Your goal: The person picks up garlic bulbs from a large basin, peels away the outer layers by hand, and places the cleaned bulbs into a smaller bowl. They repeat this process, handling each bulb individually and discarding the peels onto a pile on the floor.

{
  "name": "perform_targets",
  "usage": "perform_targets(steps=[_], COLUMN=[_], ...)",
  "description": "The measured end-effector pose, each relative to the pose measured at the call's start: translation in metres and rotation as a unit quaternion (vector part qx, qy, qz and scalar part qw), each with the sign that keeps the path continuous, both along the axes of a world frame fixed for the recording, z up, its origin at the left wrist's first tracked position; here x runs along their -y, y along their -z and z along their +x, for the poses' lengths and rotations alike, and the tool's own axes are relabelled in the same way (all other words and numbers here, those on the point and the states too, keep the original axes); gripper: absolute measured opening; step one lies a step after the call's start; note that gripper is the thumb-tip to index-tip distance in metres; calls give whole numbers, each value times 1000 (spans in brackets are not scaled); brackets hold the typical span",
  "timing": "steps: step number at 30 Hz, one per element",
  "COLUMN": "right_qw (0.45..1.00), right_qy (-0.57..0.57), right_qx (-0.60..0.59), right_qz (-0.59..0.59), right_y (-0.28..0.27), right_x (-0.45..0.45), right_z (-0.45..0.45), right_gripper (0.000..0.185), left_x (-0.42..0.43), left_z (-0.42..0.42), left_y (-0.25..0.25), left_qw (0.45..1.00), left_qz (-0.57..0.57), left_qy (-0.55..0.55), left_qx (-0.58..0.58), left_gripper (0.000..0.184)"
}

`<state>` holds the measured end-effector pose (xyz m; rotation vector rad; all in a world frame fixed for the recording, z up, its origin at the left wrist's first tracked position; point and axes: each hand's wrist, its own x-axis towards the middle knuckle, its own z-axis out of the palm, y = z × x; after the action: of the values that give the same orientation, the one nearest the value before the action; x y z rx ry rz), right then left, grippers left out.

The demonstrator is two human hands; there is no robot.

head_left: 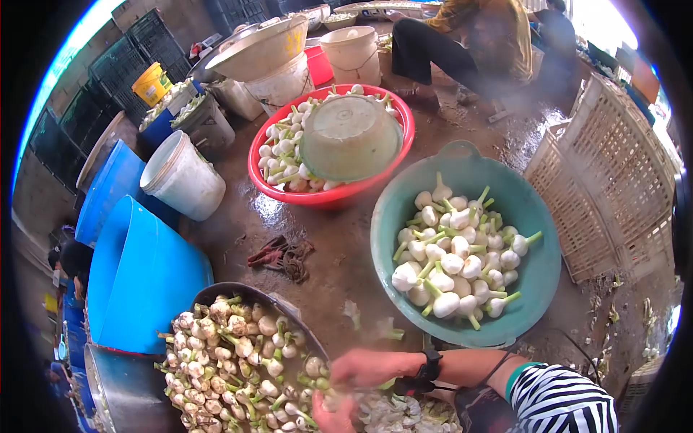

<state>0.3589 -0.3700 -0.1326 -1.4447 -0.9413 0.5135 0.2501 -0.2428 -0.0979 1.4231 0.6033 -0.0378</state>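
Note:
Both my hands are close together at the right edge of a dark basin (310,333) full of unpeeled garlic bulbs (216,353). My right hand (372,368), with a black watch on the wrist, has its fingers curled and blurred. Just below it is my left hand (333,413), cut by the frame's lower part, its fingers bent near a pale bulb. What the fingers hold is too blurred to make out. Loose peelings (408,415) lie beneath the right wrist. Farther right, a green basin (530,209) holds clean white bulbs (462,252) with green stems.
Beyond the hands stands a red basin (404,137) of garlic with an upturned bowl (350,137) in it. Blue tubs (144,281) and a white bucket (184,177) line the left. Crates (606,173) stand right. Another person (469,43) sits at the back.

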Motion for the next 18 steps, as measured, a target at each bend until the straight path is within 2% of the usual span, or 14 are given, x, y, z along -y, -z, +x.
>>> perform_targets(steps=[1, 2, 6, 9, 13, 14, 15, 17, 18], right_qw=[999, 997, 997, 997, 999, 999, 1000, 994, 992], right_qy=[-20, -18, -49, -47, -26, -26, 12, 85, 117], right_qx=[-28, -72, -64, -54, -34, -34, -1, 62, 48], right_qz=[1, 29, -7, 10, 21, 32, 18, -10, -11], right_y=[2, 2, -2, 10, 5, 4, 4, 1, -3], right_x=[0, -4, 1, 2, 7, 8, 7, 0, -2], right_z=[-1, -5, -4, -3, 4, 5, 3, -4, -7], right_gripper=[39, 29, 18, 14, 11, 10, 12, 15, 18], left_x=[-1, -2, -6, -3, 2, -4, -7, 4, -7], left_z=[-1, -1, 0, 3, 3, 4, -1, 3, -3], left_y=[-2, -5, -5, -19, -4, 12, 24, 17, 35], left_qw=[1000, 1000, 997, 996, 999, 957, 956, 954, 989], left_qz=[1, 2, -48, -47, 16, 210, 212, 216, 77], left_qy=[15, 28, 52, 45, 27, 107, 90, 56, 36], left_qx=[-5, -8, 13, -55, 25, 168, 181, 201, 120], left_gripper=[69, 71, 72, 71, 41, 21, 18, 18, 21])
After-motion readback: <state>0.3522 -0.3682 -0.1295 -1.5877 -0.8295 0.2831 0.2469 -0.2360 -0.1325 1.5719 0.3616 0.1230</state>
